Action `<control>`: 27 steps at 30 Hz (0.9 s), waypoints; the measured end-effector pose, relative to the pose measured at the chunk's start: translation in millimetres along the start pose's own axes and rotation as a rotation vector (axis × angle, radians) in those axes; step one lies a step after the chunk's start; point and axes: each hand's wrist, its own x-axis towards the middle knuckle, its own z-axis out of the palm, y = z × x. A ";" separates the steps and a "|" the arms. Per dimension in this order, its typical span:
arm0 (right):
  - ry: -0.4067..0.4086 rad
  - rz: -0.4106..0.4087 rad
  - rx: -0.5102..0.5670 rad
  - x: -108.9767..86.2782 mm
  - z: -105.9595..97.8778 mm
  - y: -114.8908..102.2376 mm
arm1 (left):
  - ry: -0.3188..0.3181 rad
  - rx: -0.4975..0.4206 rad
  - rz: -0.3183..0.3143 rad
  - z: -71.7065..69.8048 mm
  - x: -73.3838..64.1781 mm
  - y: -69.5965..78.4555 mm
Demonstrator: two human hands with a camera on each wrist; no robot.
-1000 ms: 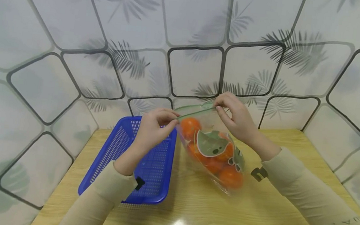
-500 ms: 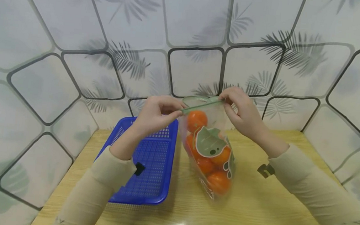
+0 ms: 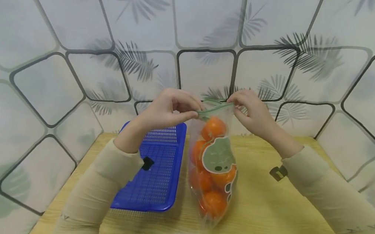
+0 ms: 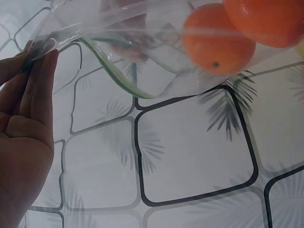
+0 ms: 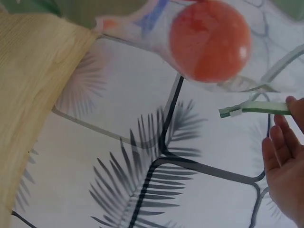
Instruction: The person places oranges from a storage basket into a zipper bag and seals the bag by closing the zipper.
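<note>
A clear zip-top bag (image 3: pixel 219 155) with a green seal strip and a green cartoon print hangs upright between my hands. Several oranges (image 3: pixel 214 204) fill it, one (image 4: pixel 218 39) showing near the mouth in the left wrist view. My left hand (image 3: pixel 174 108) pinches the left end of the bag's mouth between thumb and fingers. At the opposite end, my right hand (image 3: pixel 253 111) pinches the green strip (image 5: pixel 259 107). The mouth gapes partly between them. Whether the bag's bottom touches the table cannot be told.
A blue plastic basket (image 3: pixel 159 174) stands left of the bag, partly hidden by my left forearm. Both rest on or over a wooden table (image 3: pixel 259 212). A wall covering (image 3: pixel 204 74) with leaf patterns closes off the back and sides.
The bag has swung from slanting down to the right to hanging nearly straight. My left hand has risen and shifted right; my right hand has moved slightly up and right. Both keep their hold.
</note>
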 end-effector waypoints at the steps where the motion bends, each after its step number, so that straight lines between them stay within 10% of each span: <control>1: -0.031 0.026 0.002 0.5 0.0 2.9 | -0.008 -0.006 0.009 -1.4 0.0 1.0; 12: -0.235 0.409 0.223 -13.5 0.0 28.5 | 0.055 -0.091 0.062 -18.4 -17.1 -10.1; 27: -0.242 0.430 0.275 -32.2 -18.4 30.1 | 0.240 -0.081 -0.239 -21.4 -41.0 -34.4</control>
